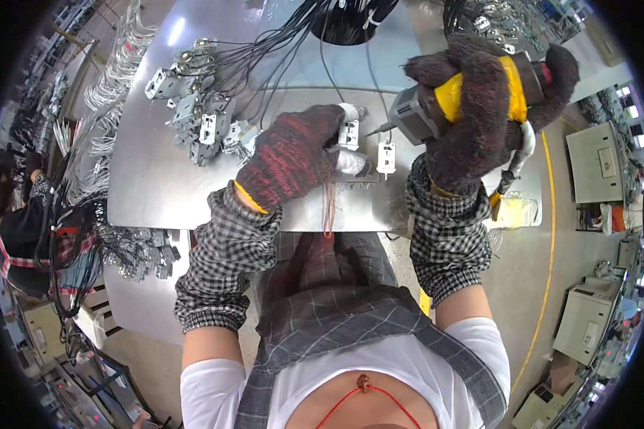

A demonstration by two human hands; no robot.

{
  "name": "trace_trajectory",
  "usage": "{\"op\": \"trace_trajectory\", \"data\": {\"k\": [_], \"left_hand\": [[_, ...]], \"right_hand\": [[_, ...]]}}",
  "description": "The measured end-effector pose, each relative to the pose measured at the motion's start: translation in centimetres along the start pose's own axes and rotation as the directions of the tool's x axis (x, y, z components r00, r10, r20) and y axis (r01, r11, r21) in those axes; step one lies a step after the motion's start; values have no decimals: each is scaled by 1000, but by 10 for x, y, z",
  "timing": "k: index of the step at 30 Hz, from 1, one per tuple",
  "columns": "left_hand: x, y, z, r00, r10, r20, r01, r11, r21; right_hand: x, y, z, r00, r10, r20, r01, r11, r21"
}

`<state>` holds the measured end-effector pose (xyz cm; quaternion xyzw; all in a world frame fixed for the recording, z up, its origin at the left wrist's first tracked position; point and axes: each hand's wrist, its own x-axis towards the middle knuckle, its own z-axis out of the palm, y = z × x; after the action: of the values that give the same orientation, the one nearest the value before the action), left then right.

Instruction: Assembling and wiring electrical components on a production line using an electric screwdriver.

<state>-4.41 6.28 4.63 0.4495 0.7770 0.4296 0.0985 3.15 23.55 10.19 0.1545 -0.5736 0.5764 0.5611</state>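
Right hand (pixel 479 107) grips power screwdriver (pixel 415 114); left hand (pixel 297 157) steadies bracket (pixel 348 134).

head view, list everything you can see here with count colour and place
power screwdriver: one, grey body with a yellow band, in the right hand above the table
small part: one, white and metal, under the left hand's fingers at the driver's tip
second small part: one, white, on the table just right of the first
metal brackets: a pile, count unclear, silver, upper left of the table
black wires: a bundle, running from the top to the brackets
red wires: a few, hanging over the table's near edge
table: one, grey metal
left hand: dark red knit glove, pressing on the part
right hand: dark knit glove, gripping the screwdriver
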Motion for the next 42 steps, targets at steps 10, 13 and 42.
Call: {"op": "trace_trajectory", "data": {"k": [10, 13, 42], "left_hand": [[-11, 1, 2, 992, 107, -64, -88, 965, 246], [-10, -1, -21, 821, 474, -317, -122, 689, 714], [-52, -3, -51, 965, 249, -82, -241, 966, 91]], "right_hand": [[-22, 15, 9, 986, -146, 76, 157, 974, -166], [-32, 25, -13, 980, 181, -77, -137, 909, 393], [-24, 14, 17, 994, -108, 6, 108, 994, 1]]}}
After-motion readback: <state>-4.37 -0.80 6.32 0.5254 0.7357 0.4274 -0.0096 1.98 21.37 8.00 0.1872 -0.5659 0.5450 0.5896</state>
